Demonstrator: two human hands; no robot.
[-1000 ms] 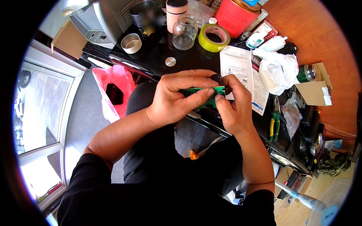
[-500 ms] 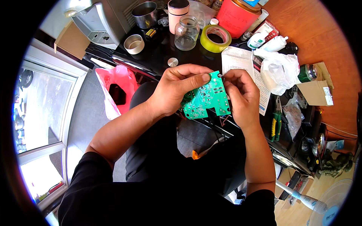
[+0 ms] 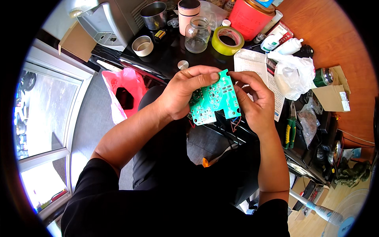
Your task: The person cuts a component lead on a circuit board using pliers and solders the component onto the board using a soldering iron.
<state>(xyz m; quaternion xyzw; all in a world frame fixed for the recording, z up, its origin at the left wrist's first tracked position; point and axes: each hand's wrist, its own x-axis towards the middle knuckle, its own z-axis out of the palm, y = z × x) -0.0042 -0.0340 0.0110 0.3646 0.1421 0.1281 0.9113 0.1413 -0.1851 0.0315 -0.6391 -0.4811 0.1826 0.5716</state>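
A green circuit board is held up between my hands, its solder side facing me, with a notch in the lower edge and red and dark wires hanging below. My left hand grips its left part, thumb on the upper face near the top corner. My right hand is closed round the right edge, fingers curled near the top. Behind the board, on the black desk, lie a small metal disc and a printed white paper envelope.
A glass jar, steel bowl, tape roll and red tin stand at the back. Pliers and plastic bags lie at right; a pink bag is left, a fan lower right.
The board has turned from nearly edge-on to showing its solder face. Both hands have shifted, the right one outward to the right, and wires now show below the board.
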